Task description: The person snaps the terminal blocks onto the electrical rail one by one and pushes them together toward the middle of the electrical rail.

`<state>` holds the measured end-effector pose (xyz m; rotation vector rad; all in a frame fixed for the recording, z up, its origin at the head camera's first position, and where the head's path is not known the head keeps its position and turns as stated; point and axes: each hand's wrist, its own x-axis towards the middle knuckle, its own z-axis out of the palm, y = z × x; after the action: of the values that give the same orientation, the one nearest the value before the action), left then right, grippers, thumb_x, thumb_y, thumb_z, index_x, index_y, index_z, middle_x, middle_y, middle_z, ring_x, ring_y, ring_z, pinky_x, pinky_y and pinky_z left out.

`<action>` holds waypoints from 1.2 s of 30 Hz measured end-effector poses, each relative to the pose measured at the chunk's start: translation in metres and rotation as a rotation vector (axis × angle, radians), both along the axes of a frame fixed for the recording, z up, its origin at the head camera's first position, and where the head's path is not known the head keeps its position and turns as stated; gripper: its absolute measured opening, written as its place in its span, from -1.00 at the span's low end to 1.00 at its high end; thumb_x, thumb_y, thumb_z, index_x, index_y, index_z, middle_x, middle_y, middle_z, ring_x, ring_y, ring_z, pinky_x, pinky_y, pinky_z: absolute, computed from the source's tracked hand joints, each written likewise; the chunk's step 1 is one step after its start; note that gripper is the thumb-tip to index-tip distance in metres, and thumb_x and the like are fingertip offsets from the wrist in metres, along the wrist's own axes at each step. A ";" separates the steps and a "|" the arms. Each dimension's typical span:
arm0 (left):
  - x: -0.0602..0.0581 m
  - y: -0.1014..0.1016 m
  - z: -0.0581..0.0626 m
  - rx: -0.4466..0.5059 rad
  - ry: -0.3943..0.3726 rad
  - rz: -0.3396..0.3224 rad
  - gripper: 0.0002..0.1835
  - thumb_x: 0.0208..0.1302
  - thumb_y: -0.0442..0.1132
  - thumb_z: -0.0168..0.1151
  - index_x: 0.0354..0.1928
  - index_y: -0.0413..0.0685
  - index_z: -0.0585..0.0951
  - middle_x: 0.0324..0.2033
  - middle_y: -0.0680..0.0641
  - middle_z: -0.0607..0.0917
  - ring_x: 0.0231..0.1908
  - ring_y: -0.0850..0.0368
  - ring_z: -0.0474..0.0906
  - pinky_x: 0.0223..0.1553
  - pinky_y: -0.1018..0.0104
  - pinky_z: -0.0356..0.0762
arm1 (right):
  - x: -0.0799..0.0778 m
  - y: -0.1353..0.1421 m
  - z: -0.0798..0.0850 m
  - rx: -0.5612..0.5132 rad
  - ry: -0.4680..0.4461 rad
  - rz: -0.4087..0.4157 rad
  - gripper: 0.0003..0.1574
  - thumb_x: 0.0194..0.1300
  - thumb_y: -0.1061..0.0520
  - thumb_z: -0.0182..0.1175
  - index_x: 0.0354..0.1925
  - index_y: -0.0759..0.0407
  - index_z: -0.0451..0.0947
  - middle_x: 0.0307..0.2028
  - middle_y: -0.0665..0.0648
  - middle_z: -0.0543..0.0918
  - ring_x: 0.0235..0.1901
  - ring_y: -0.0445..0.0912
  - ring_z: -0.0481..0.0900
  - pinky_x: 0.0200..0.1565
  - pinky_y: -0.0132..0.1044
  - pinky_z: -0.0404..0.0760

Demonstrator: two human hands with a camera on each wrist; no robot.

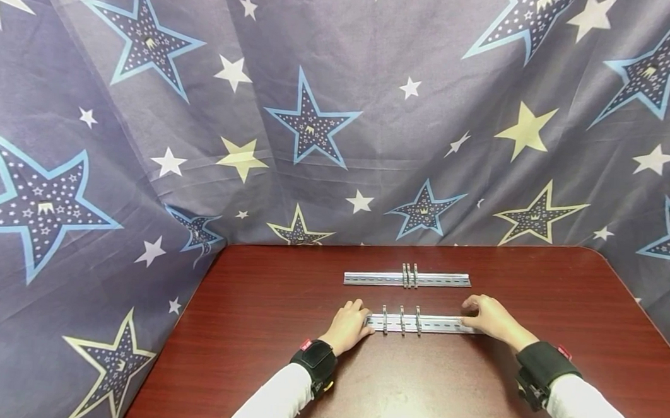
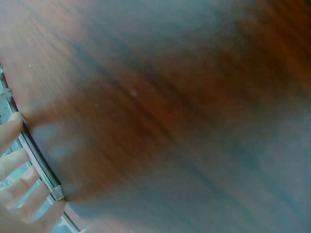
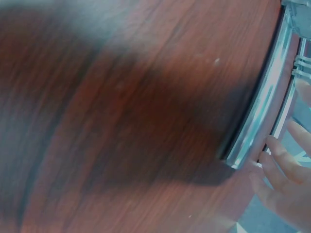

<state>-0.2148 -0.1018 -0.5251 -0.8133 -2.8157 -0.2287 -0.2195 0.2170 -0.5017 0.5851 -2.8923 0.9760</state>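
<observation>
Two slotted metal DIN rails lie side to side on the table. The near rail (image 1: pixel 442 324) carries three upright metal clips, one a middle clip (image 1: pixel 402 320), spaced apart. My left hand (image 1: pixel 347 326) grips its left end, the thumb at the near edge and the other fingers across the rail in the left wrist view. My right hand (image 1: pixel 491 317) is over the rail's right end with fingers spread and loosely bent. In the right wrist view the fingers (image 3: pixel 284 162) stand apart from the near rail's end (image 3: pixel 235 162).
Behind lies the far rail (image 1: pixel 373 278), its clips (image 1: pixel 409 276) set close together near the middle. The reddish-brown wooden table (image 1: pixel 274 275) meets a grey-blue curtain (image 1: pixel 336 190) with stars at its back and sides.
</observation>
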 end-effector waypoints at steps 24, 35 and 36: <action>-0.001 0.002 0.000 -0.008 -0.007 0.000 -0.67 -0.09 -0.06 0.32 -0.27 -0.09 0.61 -0.42 0.01 0.44 -0.37 0.10 0.38 -0.41 0.32 0.34 | 0.009 0.010 -0.016 0.039 0.065 -0.013 -0.64 -0.34 0.21 0.41 -0.46 0.36 0.58 -0.51 0.15 0.50 -0.48 -0.03 0.46 -0.40 -0.21 0.40; -0.001 -0.006 0.001 -0.014 -0.013 -0.006 -0.66 -0.07 -0.06 0.30 -0.26 -0.10 0.60 -0.40 0.00 0.44 -0.36 0.09 0.38 -0.39 0.28 0.36 | 0.007 0.005 -0.019 0.031 0.086 0.007 -0.65 -0.35 0.20 0.42 -0.47 0.34 0.60 -0.52 0.12 0.51 -0.49 -0.05 0.47 -0.39 -0.22 0.41; -0.001 -0.006 0.001 -0.016 -0.011 -0.006 -0.67 -0.07 -0.05 0.30 -0.27 -0.09 0.60 -0.41 0.00 0.44 -0.36 0.09 0.37 -0.39 0.29 0.36 | 0.006 0.004 -0.020 0.029 0.086 0.007 -0.64 -0.35 0.20 0.42 -0.47 0.34 0.59 -0.52 0.12 0.51 -0.49 -0.05 0.48 -0.40 -0.22 0.42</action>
<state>-0.2162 -0.1082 -0.5245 -0.8265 -2.8296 -0.2128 -0.2131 0.2214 -0.5213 0.6234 -2.8350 0.8879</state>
